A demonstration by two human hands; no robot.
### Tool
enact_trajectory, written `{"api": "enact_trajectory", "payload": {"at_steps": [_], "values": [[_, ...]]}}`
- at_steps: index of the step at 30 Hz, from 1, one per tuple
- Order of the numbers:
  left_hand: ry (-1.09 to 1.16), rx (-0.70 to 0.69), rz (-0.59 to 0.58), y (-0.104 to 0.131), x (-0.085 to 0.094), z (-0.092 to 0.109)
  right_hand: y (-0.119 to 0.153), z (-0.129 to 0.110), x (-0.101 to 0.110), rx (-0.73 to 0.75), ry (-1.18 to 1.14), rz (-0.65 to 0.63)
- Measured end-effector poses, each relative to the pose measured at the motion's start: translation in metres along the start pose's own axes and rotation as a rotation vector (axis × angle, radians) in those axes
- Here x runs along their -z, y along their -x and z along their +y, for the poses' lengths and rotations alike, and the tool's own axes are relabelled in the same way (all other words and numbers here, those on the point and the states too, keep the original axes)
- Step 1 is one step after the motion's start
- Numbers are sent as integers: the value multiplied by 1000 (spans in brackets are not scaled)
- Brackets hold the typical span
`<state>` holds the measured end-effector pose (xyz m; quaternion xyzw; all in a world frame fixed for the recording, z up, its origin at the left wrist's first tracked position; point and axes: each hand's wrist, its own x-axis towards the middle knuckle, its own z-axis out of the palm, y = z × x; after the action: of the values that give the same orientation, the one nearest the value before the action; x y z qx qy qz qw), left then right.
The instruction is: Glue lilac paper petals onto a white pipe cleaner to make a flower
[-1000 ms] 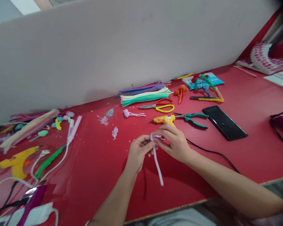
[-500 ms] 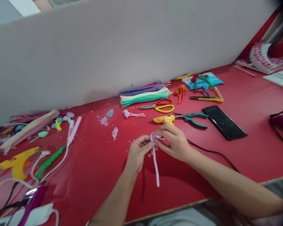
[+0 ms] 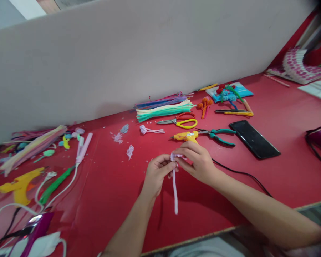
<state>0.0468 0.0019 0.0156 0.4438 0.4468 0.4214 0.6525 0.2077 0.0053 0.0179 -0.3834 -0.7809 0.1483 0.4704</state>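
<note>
Between my two hands is a pale lilac pipe cleaner (image 3: 175, 192), its long straight end hanging down over the red table. My left hand (image 3: 157, 174) pinches it just below its top. The fingertips of my right hand (image 3: 199, 160) are closed on the bunched lilac top, which they partly cover. Just beyond the hands lies a yellow glue gun (image 3: 184, 136). A small lilac pipe cleaner flower (image 3: 143, 129) with thin stems rests farther back, to the left. Lilac fluff trimmings (image 3: 130, 151) are scattered near it.
Scissors (image 3: 179, 120), teal-handled pliers (image 3: 222, 136) and a black phone (image 3: 254, 138) lie behind and to the right. Bundled pipe cleaners (image 3: 164, 109) sit by the grey partition. At left are a second yellow glue gun (image 3: 21, 185), a pink corded tool (image 3: 84, 148) and a green-handled tool (image 3: 56, 184).
The hanging end of the pipe cleaner has swung slightly to the left. Both hands stay in nearly the same place and keep their grip.
</note>
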Motion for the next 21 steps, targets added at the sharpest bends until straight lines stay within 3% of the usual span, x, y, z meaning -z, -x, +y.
{"api": "enact_trajectory", "payload": {"at_steps": [9, 21], "values": [[3, 10, -24, 0, 1, 0, -4, -5, 3, -142, -117, 45], [-5, -19, -11, 2, -1, 0, -1, -6, -1, -135, -99, 35]]}}
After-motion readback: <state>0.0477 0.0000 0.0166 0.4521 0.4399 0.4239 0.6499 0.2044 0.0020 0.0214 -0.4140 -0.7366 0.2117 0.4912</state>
